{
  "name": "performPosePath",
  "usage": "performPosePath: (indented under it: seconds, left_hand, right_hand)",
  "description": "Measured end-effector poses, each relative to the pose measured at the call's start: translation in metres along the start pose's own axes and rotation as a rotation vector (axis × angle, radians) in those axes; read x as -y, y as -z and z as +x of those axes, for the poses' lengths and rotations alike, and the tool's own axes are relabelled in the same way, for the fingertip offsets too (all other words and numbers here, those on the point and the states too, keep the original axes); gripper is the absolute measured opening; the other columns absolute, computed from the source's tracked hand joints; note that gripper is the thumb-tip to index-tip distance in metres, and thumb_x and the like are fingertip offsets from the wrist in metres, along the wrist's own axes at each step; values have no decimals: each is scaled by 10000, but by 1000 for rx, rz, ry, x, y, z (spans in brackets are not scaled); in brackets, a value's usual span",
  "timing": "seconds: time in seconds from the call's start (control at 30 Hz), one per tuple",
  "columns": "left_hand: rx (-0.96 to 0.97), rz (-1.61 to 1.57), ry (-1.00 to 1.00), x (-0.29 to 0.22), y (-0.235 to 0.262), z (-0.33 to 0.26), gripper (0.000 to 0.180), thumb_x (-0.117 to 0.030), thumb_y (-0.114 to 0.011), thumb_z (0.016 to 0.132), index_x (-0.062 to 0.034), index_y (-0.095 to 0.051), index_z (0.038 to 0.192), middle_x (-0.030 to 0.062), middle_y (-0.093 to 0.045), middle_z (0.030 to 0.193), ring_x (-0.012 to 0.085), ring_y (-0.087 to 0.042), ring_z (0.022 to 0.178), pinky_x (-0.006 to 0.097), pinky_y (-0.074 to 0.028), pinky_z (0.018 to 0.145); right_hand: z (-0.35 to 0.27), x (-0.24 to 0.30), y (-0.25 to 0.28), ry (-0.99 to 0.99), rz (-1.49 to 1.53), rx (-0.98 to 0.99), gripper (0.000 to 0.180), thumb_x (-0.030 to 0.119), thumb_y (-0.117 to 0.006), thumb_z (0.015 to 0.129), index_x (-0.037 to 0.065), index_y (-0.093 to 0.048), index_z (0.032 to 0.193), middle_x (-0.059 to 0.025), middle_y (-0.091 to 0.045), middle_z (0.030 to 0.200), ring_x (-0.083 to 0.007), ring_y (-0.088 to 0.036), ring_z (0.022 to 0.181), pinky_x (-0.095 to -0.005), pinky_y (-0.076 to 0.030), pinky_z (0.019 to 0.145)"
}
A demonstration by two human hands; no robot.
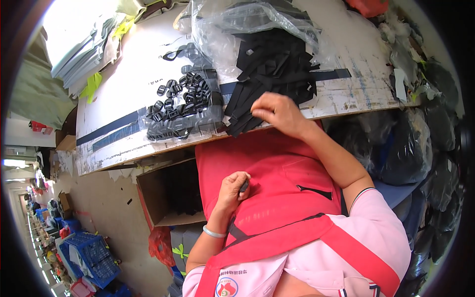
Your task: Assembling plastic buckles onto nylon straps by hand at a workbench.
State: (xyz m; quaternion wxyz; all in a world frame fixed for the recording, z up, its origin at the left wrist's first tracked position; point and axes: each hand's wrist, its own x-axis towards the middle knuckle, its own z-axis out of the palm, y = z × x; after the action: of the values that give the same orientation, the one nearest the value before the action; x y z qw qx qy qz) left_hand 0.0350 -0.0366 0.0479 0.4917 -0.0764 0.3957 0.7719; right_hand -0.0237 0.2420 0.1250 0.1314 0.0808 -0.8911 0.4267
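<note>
My left hand (234, 189) is in front of the red apron (267, 168), its fingers curled round a small dark piece (244, 186) that is mostly hidden. Further forward, my right hand (279, 113) is over the near edge of the table, beside a heap of black webbing straps (272, 59). Its fingers are bent in toward the thumb, and whatever lies between them cannot be made out. Left of the straps, loose black plastic buckles (190, 94) fill a shallow tray wrapped in clear tape (210, 121).
A crumpled clear plastic bag (213, 34) lies behind the buckles and straps on the white table (118, 99). Below the table edge stands an open cardboard box (156, 193) with dark contents. Dark plastic-wrapped bundles (408, 148) crowd the right; grey sheets (91, 52) are stacked far left.
</note>
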Motion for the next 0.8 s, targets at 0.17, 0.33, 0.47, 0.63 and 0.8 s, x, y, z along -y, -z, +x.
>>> performPosePath:
  seconds: [0.17, 0.33, 0.47, 0.63, 0.8]
  left_hand:
    - [-56, 298, -74, -2, -19, -1, 174, -110, -622, 946, -30, -695, 1082, -26, -592, 702, 29, -462, 526, 173, -349, 468]
    - [93, 1102, -364, -31, -62, -33, 203, -82, -685, 872, 2, -681, 1057, 110, -630, 810, 183, -623, 736, 272, -485, 664]
    - [187, 1188, -447, -44, -66, -47, 195, -75, -694, 859, -5, -689, 1041, 113, -613, 865, 209, -633, 794, 284, -494, 695]
    - [134, 1090, -314, -47, -40, -41, 152, -57, -693, 851, -10, -707, 994, 87, -625, 887, 196, -626, 860, 293, -490, 745]
    - [-266, 267, -241, -61, -15, -18, 174, -123, -587, 966, 2, -629, 1079, 68, -659, 855, 142, -618, 661, 250, -502, 643]
  right_hand:
    - [51, -33, 10, 38, -254, -177, 104, 98, -686, 813, 62, -694, 911, -59, -622, 907, -249, -588, 892, -349, -476, 817]
    - [79, -67, -10, 127, -570, -11, 171, 172, -708, 803, 140, -717, 970, -4, -611, 963, -233, -524, 1038, -380, -434, 917]
    - [82, -62, -9, 154, -436, -70, 166, 171, -720, 794, 128, -708, 954, -15, -620, 959, -232, -540, 1004, -365, -431, 909]
    - [61, -8, -1, 67, 86, -187, 110, 113, -716, 821, 82, -668, 915, 3, -657, 1003, -122, -574, 792, -271, -460, 730]
    - [18, 21, -1, -420, 767, 145, 61, 27, -627, 911, 61, -654, 954, -19, -694, 937, -17, -534, 551, -161, -384, 459]
